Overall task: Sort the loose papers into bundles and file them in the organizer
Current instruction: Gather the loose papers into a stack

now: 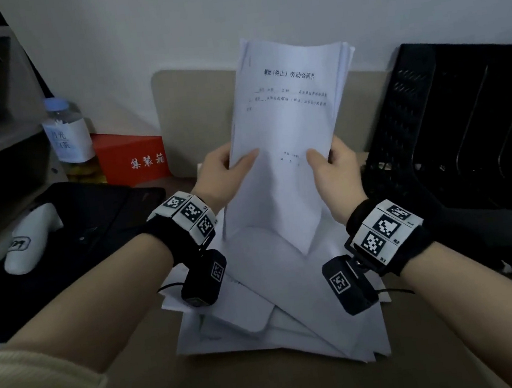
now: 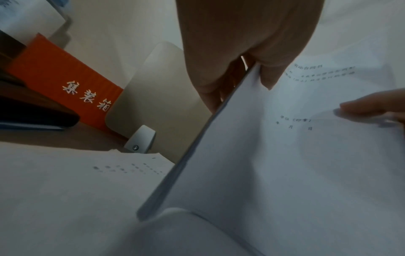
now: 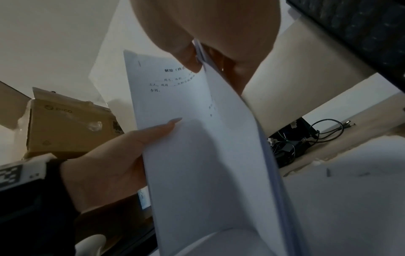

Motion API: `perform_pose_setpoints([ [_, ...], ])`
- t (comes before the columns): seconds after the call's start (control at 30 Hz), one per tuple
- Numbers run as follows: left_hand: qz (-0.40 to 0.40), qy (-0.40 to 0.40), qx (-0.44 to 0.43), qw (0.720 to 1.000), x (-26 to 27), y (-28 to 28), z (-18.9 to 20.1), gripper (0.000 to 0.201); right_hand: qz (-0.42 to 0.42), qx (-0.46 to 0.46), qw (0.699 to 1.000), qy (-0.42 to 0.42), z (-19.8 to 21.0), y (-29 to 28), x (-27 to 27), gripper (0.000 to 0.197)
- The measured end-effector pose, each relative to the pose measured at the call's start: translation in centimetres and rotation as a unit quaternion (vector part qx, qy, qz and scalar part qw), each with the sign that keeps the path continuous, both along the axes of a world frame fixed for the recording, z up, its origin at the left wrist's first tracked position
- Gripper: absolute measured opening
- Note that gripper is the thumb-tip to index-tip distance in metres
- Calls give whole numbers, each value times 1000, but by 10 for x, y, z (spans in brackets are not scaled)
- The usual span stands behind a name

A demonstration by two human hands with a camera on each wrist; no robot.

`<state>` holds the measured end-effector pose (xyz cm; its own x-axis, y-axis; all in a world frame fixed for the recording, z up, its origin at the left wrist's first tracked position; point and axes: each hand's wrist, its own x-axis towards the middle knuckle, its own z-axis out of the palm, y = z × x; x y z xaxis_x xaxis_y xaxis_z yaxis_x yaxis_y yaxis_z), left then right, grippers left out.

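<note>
A bundle of white printed sheets [image 1: 285, 132] stands upright over the desk, its lower edge bowed down onto a loose heap of papers [image 1: 282, 313]. My left hand [image 1: 223, 172] grips the bundle's left edge, thumb on the front page. My right hand [image 1: 331, 165] grips the right edge the same way. The bundle [image 2: 285, 155] fills the left wrist view, and the bundle [image 3: 197, 138] shows in the right wrist view with both thumbs on it. A black mesh organizer [image 1: 465, 123] with slanted dividers stands at the right.
A red box [image 1: 131, 157] and a bottle [image 1: 70, 136] stand at the back left, next to shelves. A white handheld device [image 1: 31, 240] lies on a black mat [image 1: 106, 218]. A beige panel [image 1: 193, 117] stands behind the papers. Cables [image 3: 317, 131] lie by the organizer.
</note>
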<state>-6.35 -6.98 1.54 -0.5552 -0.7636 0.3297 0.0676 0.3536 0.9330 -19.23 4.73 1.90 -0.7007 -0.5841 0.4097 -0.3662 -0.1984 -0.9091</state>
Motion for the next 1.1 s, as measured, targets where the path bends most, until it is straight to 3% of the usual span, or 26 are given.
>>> perform_pose_setpoints([
  [0.13, -9, -28, -1, 1000, 3, -3, -1, 26, 31, 45, 999, 1, -4, -1, 2, 24],
  [0.33, -73, -161, -36, 984, 19, 5, -9, 34, 18, 116, 993, -5, -18, 6, 7, 22],
  [0.5, -20, -119, -7, 993, 31, 11, -6, 25, -5, 33, 999, -23, -2, 19, 9, 27],
  [0.6, -10, -86, 15, 996, 42, 14, -5, 14, -4, 47, 999, -15, 4, 26, 4, 22],
  [0.7, 6, -95, 31, 995, 55, 15, -16, 25, 1, 104, 994, -34, 0, 33, 6, 7],
  [0.8, 25, -107, 50, 993, 68, 15, -26, 28, 20, 178, 981, -70, -11, 40, 7, 8],
  [0.87, 37, -113, 58, 991, 75, 16, -32, 27, 24, 251, 966, -60, -19, 44, 2, 20],
  [1.1, 29, -179, 104, 978, 88, 4, -46, 38, -41, 382, 923, 9, -26, 59, -16, 34],
])
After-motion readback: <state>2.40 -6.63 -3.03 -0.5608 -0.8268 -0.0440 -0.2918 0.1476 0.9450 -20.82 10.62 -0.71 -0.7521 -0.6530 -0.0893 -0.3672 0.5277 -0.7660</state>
